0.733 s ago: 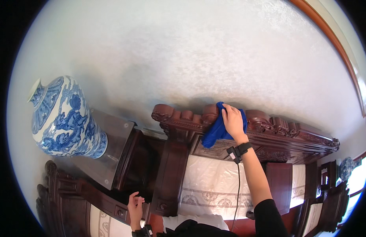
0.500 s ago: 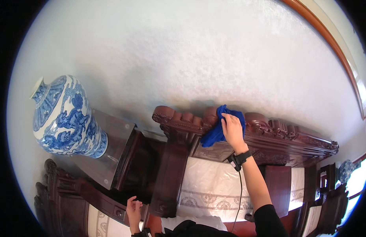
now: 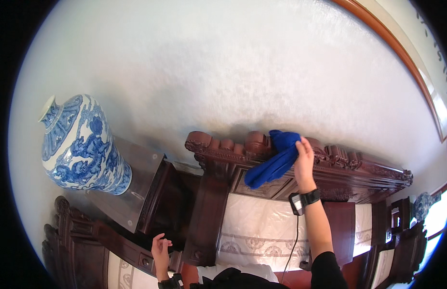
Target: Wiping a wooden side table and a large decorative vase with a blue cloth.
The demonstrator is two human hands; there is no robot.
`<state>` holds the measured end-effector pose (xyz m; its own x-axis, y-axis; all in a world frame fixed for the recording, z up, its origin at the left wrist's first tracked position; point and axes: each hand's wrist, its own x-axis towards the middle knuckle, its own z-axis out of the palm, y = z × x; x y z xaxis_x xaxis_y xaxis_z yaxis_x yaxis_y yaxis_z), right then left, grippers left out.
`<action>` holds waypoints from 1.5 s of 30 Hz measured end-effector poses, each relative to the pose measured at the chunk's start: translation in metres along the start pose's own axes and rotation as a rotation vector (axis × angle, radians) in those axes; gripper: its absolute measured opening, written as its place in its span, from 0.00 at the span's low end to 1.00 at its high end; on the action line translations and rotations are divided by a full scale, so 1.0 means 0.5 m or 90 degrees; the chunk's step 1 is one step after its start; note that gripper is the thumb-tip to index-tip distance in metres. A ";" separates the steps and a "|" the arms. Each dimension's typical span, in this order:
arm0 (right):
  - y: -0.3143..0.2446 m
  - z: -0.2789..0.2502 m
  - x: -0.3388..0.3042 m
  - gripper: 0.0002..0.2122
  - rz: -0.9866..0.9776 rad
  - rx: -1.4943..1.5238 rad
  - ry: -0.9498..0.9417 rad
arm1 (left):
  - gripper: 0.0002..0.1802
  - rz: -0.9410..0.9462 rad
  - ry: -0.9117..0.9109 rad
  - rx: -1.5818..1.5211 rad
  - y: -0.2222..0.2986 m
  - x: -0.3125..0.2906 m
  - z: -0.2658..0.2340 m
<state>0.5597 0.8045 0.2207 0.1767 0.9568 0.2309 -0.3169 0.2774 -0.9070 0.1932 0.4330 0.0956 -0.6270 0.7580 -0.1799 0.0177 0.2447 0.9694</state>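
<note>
My right hand (image 3: 304,161) pinches the edge of a blue cloth (image 3: 272,166) between thumb and fingers. The cloth drapes over the carved top rail of a dark wooden seat back (image 3: 223,155), and its lower end hangs in front of the carved panel. A black band with a small device and a cable sits on my right wrist. My left hand (image 3: 160,250) hovers low at the left, near the wooden armrest, with its fingers loosely bent and apart and nothing in it.
A tall blue-and-white vase (image 3: 86,144) stands on a glass-topped side table (image 3: 136,171) at the left. Behind the rail rises a pale wall (image 3: 223,72). A pale patterned cushion (image 3: 264,231) covers the seat, and a wood-framed picture (image 3: 406,53) hangs upper right.
My right hand has shifted right and slightly down along the rail, now holding the cloth by its right edge rather than lying over it. My left hand has moved slightly left and up.
</note>
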 end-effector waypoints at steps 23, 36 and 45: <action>0.060 0.087 0.061 0.15 -0.291 -0.854 -0.310 | 0.12 -0.019 -0.017 0.029 -0.024 0.008 0.006; 0.026 0.104 0.054 0.14 -0.411 -1.021 -0.357 | 0.11 -0.044 -0.043 0.053 -0.038 -0.011 0.008; 0.016 0.094 0.043 0.15 -0.340 -0.873 -0.453 | 0.11 -0.027 -0.031 0.055 0.003 -0.037 0.010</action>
<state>0.5173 0.8314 0.2351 -0.5754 0.7358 0.3570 0.7215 0.6623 -0.2021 0.2089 0.4222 0.0994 -0.5901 0.7738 -0.2301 0.0601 0.3264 0.9433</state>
